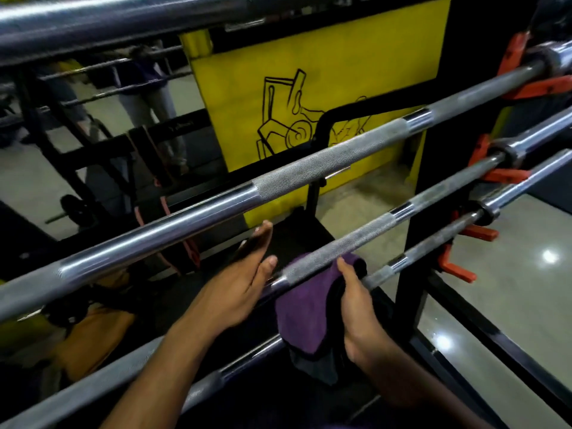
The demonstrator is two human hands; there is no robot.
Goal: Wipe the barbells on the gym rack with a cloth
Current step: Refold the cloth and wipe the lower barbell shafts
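A purple cloth (305, 308) hangs folded over the middle chrome barbell with knurled grip sections (365, 233), draped across the knurling and trailing down below the bar. The right hand (356, 308) grips the cloth just to the right of that fold, fingers curled round the fabric and thumb on top, close under the bar. The left hand (247, 283) lies just left of the cloth, fingers straight and held together, thumb touching the same bar's smooth part. Above this bar runs a longer chrome barbell (216, 209); below it, a third one (411, 258). Beyond the cloth, to the right, orange spring collars (507, 174) clamp the bars at the black rack upright (411, 274). Behind stands a yellow panel with a black line drawing (309, 88).
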